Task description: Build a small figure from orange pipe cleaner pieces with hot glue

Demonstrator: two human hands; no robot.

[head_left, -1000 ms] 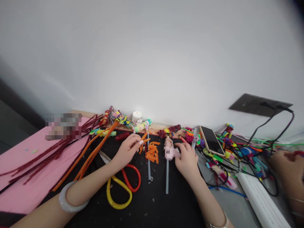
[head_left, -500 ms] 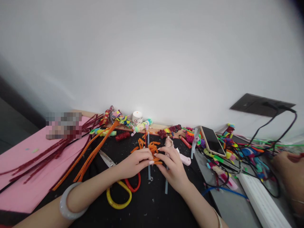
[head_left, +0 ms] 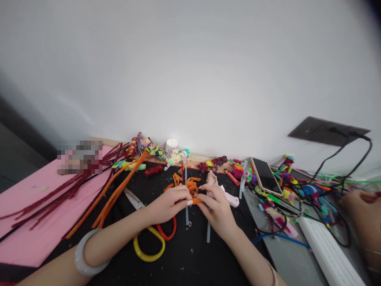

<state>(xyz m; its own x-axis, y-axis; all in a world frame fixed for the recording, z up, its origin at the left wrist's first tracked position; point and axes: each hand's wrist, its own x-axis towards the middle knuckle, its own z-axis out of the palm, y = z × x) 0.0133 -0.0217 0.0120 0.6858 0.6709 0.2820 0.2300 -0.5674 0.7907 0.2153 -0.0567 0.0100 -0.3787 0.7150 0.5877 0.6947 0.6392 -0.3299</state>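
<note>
My left hand (head_left: 169,204) and my right hand (head_left: 216,206) meet over the black mat (head_left: 184,254), both pinching a short orange pipe-cleaner piece (head_left: 196,201) between their fingertips. Just behind them lies a small heap of cut orange pieces (head_left: 190,183). A pink glue gun (head_left: 229,197) lies on the mat beside my right hand, untouched. Scissors with red and yellow handles (head_left: 150,238) lie under my left wrist. Two clear glue sticks (head_left: 186,198) lie on the mat between my hands.
Long orange pipe cleaners (head_left: 119,186) and dark red ones (head_left: 53,196) lie left, over a pink sheet (head_left: 26,234). A phone (head_left: 264,174), tangled coloured pieces, black cables and a white power strip (head_left: 327,250) fill the right. Another person's hand (head_left: 361,214) is at the right edge.
My right hand let go of the pink glue gun and came left. My left hand drew back from the orange heap, and both now pinch one orange piece.
</note>
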